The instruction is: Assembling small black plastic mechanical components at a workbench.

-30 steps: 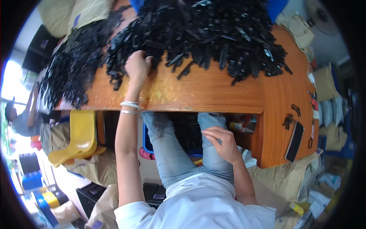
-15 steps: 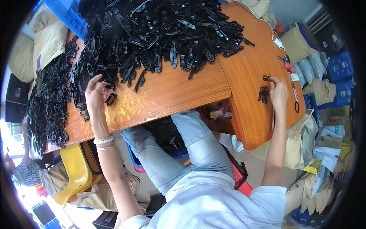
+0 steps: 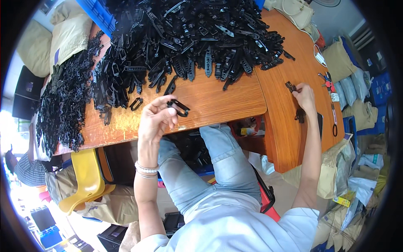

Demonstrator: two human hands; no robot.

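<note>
Between the thumb and fingers of my left hand (image 3: 154, 119) is a black plastic frame-shaped part (image 3: 179, 108), held up over the table's front edge. My right hand (image 3: 306, 99) is closed on a small black plastic part (image 3: 290, 87) above the right-hand section of the table. A few more small black pieces (image 3: 299, 116) lie by its wrist, partly covered. Across the back of the table spreads a large heap of long black plastic parts (image 3: 197, 46). Left of it lies a second heap of smaller black parts (image 3: 63, 101). One loose black frame (image 3: 136, 104) rests on the wood near my left hand.
Pliers (image 3: 327, 83) and scissors (image 3: 334, 122) lie along the right edge of the wooden table (image 3: 235, 100). A blue crate (image 3: 98, 17) stands at the back left. A yellow chair (image 3: 87, 176) is at the lower left. Sacks and bags (image 3: 350, 69) fill the right side.
My left hand has moved from the heap toward the middle, now lifting a black frame part. My right hand stays over the small pieces, its fingers turned inward. The whole view has shifted slightly.
</note>
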